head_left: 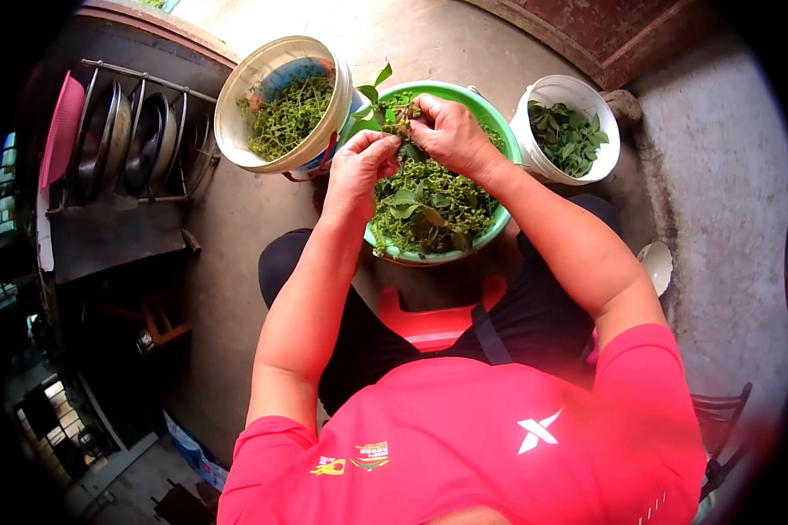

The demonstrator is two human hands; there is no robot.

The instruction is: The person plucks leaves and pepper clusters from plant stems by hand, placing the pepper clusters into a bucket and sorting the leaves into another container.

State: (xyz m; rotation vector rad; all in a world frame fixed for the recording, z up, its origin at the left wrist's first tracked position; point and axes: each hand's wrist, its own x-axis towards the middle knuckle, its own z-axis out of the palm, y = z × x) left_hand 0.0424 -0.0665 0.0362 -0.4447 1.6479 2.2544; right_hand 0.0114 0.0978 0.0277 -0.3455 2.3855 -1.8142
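The green sprig (378,107) is in the upper middle of the frame, above the far part of a green basin (489,114), its broad leaves pointing up and to the left. The right grip (455,137) grasps it: thumb and forefinger are pinched around its budded part, so the sprig lies at the fingertips, on their left side in the frame. The left grip (356,171) is just below and to the left, thumb and fingers drawn together close under the sprig; whether a bit of it is caught between them, I cannot tell.

Below both grips, the basin holds a heap of green clusters (438,194) with some loose leaves on top. At the upper left, just beside the basin, a pale bucket (236,96) contains thin green stems (291,114). At the upper right, also near the basin, a white bucket (573,91) contains picked leaves (569,140). A red stool (435,328) shows between the person's legs at the centre of the frame.
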